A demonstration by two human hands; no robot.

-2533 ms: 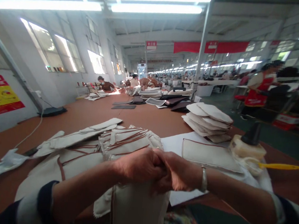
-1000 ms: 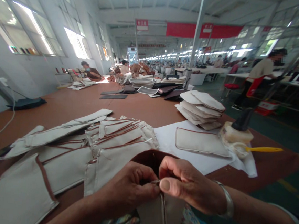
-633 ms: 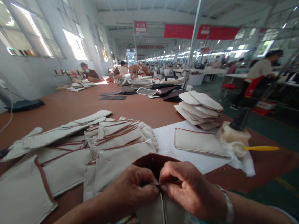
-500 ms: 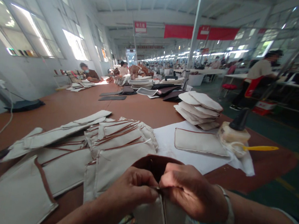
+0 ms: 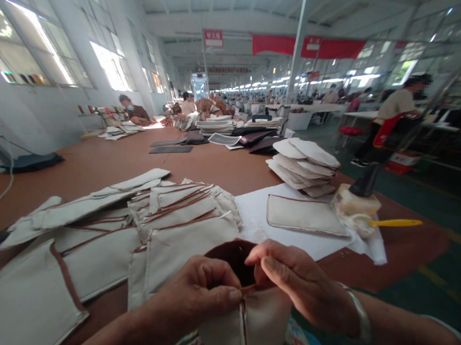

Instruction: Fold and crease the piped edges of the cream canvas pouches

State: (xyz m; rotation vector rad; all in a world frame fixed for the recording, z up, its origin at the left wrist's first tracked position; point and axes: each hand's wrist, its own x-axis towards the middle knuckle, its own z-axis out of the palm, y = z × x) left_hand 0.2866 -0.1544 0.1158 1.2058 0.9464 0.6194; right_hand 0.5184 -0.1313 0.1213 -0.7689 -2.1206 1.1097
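Observation:
A cream pouch-like leather piece (image 5: 267,316) with a dark brown inside and a brown-edged seam down its middle is held low in front of me. My left hand (image 5: 205,287) pinches its top edge at the seam between thumb and forefinger. Over the right part of that edge, my right hand (image 5: 301,287) has its fingers curled, the thumb lifted clear of the seam; its lower fingers are partly hidden. Left of my hands lies a pile of similar cream pieces with brown edging (image 5: 187,217).
A flat cream panel (image 5: 307,214) lies on white paper (image 5: 254,217). Behind it are stacked cream pieces (image 5: 305,162). A glue-stained tub (image 5: 356,201) and a yellow-handled brush (image 5: 396,223) sit at right on the brown table (image 5: 223,164). Other people work farther off.
My right hand has loosened its pinch at the seam and shifted slightly right and up, thumb lifted. My left hand keeps its pinch. More of the piece's right front shows.

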